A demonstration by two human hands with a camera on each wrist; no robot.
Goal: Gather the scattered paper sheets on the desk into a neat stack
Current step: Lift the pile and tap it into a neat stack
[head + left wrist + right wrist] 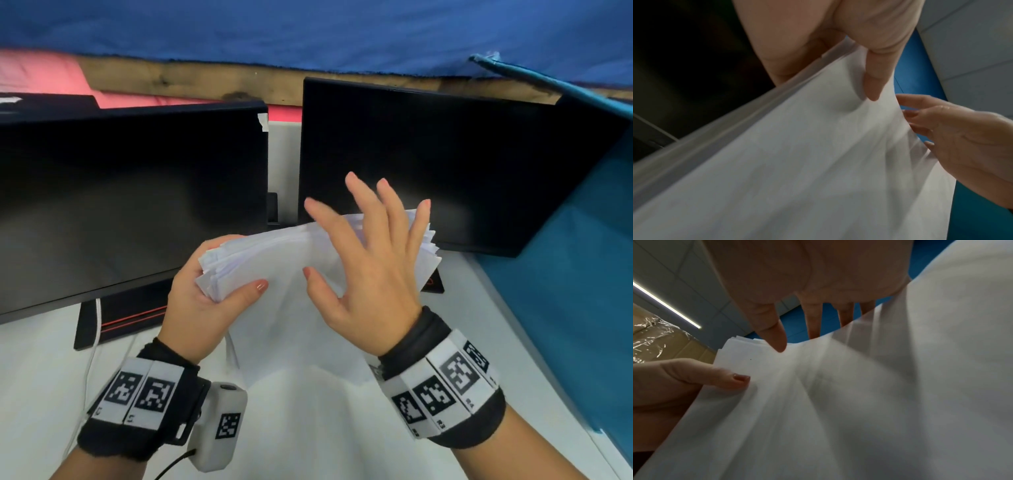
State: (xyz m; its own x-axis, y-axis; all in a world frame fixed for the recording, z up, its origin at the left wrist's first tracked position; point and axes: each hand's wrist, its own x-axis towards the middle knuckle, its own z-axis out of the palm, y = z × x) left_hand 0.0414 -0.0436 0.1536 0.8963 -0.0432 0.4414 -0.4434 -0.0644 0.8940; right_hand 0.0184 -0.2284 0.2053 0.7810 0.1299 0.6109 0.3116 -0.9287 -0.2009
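Observation:
A thick bundle of white paper sheets (pixel 281 274) is held up above the desk, its edges uneven and fanned. My left hand (pixel 205 294) grips the bundle's left end, thumb on the near face and fingers curled behind. My right hand (pixel 370 260) is spread in front of the bundle's right part, fingers straight and apart, gripping nothing. In the left wrist view the left thumb (pixel 873 84) presses the paper sheets (pixel 797 162), and the right hand (pixel 962 138) is at their right edge. The right wrist view shows the right thumb (pixel 774 335) touching the sheets (pixel 859 402).
Two dark monitors (pixel 120 198) (pixel 445 164) stand just behind the hands. A teal partition (pixel 582 274) bounds the white desk (pixel 51 377) on the right. A black and red monitor base (pixel 120 318) and a white cable (pixel 92 359) lie at the left.

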